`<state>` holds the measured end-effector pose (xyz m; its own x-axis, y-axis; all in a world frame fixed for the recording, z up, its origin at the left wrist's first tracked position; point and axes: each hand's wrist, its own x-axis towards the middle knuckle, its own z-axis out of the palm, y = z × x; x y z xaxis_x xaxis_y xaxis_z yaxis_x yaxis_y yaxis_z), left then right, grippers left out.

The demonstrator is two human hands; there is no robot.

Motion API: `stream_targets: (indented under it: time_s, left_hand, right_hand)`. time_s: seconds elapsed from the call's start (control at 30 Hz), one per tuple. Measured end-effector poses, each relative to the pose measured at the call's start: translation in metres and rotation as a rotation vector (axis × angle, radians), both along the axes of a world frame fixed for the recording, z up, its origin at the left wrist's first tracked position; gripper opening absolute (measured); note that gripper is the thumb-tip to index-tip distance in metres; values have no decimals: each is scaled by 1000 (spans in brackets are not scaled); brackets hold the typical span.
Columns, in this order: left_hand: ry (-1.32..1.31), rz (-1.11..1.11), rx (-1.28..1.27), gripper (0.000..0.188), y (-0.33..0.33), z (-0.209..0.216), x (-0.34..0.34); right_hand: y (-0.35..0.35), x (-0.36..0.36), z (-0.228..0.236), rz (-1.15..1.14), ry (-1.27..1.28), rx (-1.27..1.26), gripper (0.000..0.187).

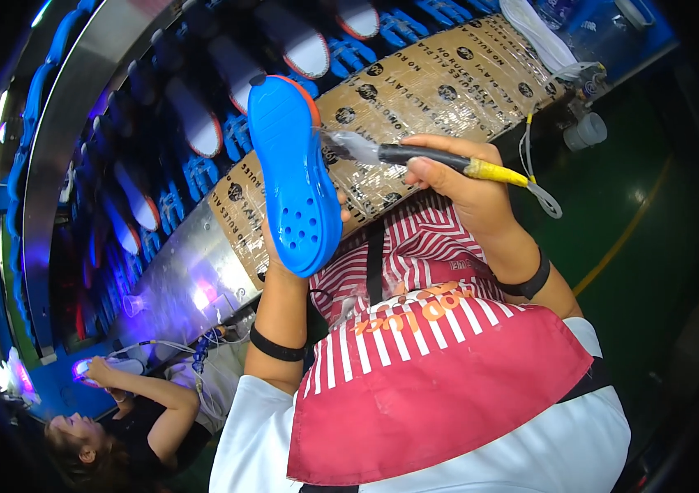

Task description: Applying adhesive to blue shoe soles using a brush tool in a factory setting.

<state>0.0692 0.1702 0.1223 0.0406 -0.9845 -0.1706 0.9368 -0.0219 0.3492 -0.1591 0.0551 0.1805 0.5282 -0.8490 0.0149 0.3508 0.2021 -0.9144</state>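
A bright blue shoe sole point(283, 156) stands lengthwise in front of me, with a cluster of round holes toward its near end and an orange-red rim at the far end. From beneath, my left hand point(270, 249) is closed around it; most of that hand is hidden, with fingertips showing at the sole's right edge. My right hand point(471, 185) grips a brush point(427, 156) with a dark handle, yellow tape at its back end and a thin tube trailing off. Its pale, wet-looking bristles point left, close to the sole's right edge; I cannot tell whether they touch.
A cardboard-covered ledge point(415, 90) wrapped in clear film runs behind my hands. Beyond it are rows of pale soles point(193, 119) and blue shoe parts point(349, 53). A clear plastic cup point(588, 131) hangs at right. Another person point(144, 403) works at lower left, holding a shoe.
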Motion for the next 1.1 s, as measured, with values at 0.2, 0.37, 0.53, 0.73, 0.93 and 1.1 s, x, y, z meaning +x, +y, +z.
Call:
stream_targets:
  time_s: [0.2,0.37,0.53,0.73,0.93,1.1]
  left_hand:
    - [70,-91,7,64,8,-8,4]
    - [58,-114,-69,64,7,-13,-2]
    - [74,-184,108,64,5,-2,-16]
    - [9,-185,135,65,-2,18,-42]
    - [-295,-42,329,54,2,5,-37]
    - [-531,60,424,49,3,5,-39]
  right_hand:
    - [-2,3,4,-29,-20,-28,27]
    - [-3,6,5,-81,-56,-3,27]
    - [-5,12,5,-85,-99,-8,26]
    - [-2,16,1,-111,14,-139,27]
    - [-2,21,-15,-228,339,-806,22]
    - [6,22,-6,-118,386,-1055,24]
